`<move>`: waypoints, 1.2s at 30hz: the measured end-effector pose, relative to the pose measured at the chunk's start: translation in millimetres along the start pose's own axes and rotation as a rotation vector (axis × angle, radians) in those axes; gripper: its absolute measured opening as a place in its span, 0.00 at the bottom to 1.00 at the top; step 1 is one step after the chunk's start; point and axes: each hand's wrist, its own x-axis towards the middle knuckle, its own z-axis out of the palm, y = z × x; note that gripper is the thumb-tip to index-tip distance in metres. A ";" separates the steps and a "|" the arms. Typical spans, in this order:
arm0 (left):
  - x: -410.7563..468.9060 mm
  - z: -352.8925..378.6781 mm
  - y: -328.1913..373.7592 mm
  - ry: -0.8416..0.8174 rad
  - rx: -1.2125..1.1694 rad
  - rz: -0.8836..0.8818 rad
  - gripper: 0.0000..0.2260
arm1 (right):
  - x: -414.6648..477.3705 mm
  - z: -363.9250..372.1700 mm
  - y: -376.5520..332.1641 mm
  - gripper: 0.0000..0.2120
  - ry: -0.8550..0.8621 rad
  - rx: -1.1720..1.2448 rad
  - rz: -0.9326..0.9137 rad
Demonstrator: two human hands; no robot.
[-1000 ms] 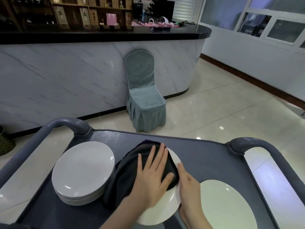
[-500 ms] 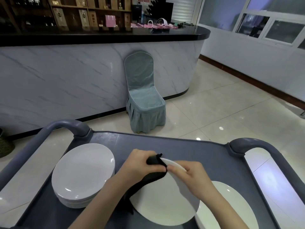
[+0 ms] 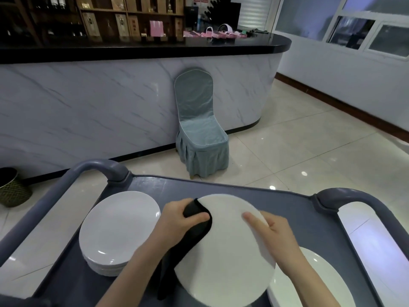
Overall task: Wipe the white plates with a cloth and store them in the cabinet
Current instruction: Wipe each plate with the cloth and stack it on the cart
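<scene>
A white plate (image 3: 225, 258) is held tilted above the grey cart (image 3: 287, 209), its underside facing me. My left hand (image 3: 179, 218) pinches a black cloth (image 3: 190, 238) over the plate's left rim; the cloth hangs down beneath it. My right hand (image 3: 274, 233) grips the plate's right rim, thumb lying on the face. A stack of white plates (image 3: 117, 229) sits on the cart's left side. Another white plate (image 3: 309, 282) lies at the lower right, partly hidden by the held plate and my right arm.
The cart has raised grey handles at the left (image 3: 93, 171) and right (image 3: 358, 202). Beyond it stand a blue covered chair (image 3: 199, 134), a marble-fronted counter (image 3: 88, 103) and a dark wicker basket (image 3: 11, 187) on the tiled floor.
The plate was lifted off the cart and turned up on edge. My left hand went from pressing the cloth flat on the plate to pinching it over the rim; my right hand shifted along the right edge.
</scene>
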 end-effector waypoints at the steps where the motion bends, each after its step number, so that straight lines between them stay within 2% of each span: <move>1: 4.1 -1.1 2.6 -0.095 0.060 0.031 0.11 | 0.2 4.9 -2.8 0.20 -0.078 -0.060 -0.039; 3: 7.5 -0.2 7.0 -0.229 0.133 0.046 0.14 | -0.1 14.4 -5.2 0.22 -0.178 -0.136 -0.095; 5: 3.9 0.0 3.8 -0.195 0.069 0.024 0.12 | 0.1 13.0 -6.8 0.22 -0.147 -0.142 -0.122; 7: -6.8 3.0 -5.9 0.022 -0.085 -0.093 0.09 | -0.4 7.5 -7.3 0.21 -0.001 -0.039 -0.101; 10: -24.6 26.3 -13.0 0.391 -0.415 -0.452 0.09 | -6.8 21.5 -4.8 0.19 0.342 0.319 0.024; 12: -28.9 46.3 -15.3 0.531 -0.583 -0.622 0.11 | -14.0 42.4 2.5 0.17 0.522 0.540 0.153; 14: -30.9 51.7 -19.1 0.558 -0.633 -0.684 0.11 | -21.6 56.0 10.2 0.13 0.541 0.582 0.226; 16: -29.5 42.9 -24.5 0.536 -0.562 -0.651 0.11 | -23.8 53.0 13.6 0.10 0.425 0.502 0.192; 19: -25.2 20.2 -30.7 0.455 -0.321 -0.446 0.14 | -10.2 23.6 8.9 0.06 0.210 0.338 0.022; 22: -17.1 6.8 -17.7 0.167 -0.112 -0.122 0.14 | 7.4 2.8 -8.5 0.05 -0.079 -0.070 -0.097; 23: -13.5 6.9 -11.9 0.049 -0.068 -0.053 0.13 | 10.0 3.9 -11.4 0.07 -0.174 -0.204 -0.130; 25: -7.4 8.9 -3.7 -0.126 0.015 -0.006 0.17 | 11.1 11.8 -10.3 0.16 -0.270 -0.322 -0.184; 26: -6.7 9.2 -1.4 -0.155 0.014 -0.011 0.19 | 10.5 14.0 -9.3 0.18 -0.258 -0.333 -0.217; 28: -11.3 10.7 -3.1 -0.103 -0.106 -0.035 0.19 | 8.7 11.1 -7.6 0.21 -0.175 -0.298 -0.255; 31: -23.0 17.0 -13.8 0.172 -0.272 -0.150 0.14 | 5.7 6.0 -4.8 0.20 0.047 -0.080 -0.171; 33: -24.6 20.0 -20.1 0.283 -0.347 -0.276 0.14 | 0.7 10.8 0.9 0.20 0.161 0.067 -0.077; 34: -23.1 19.0 -22.4 0.287 -0.330 -0.308 0.16 | -1.8 13.7 4.6 0.20 0.176 0.094 -0.040; 36: -17.6 11.6 -25.0 0.236 -0.191 -0.255 0.17 | -5.0 16.9 9.6 0.21 0.142 0.059 -0.023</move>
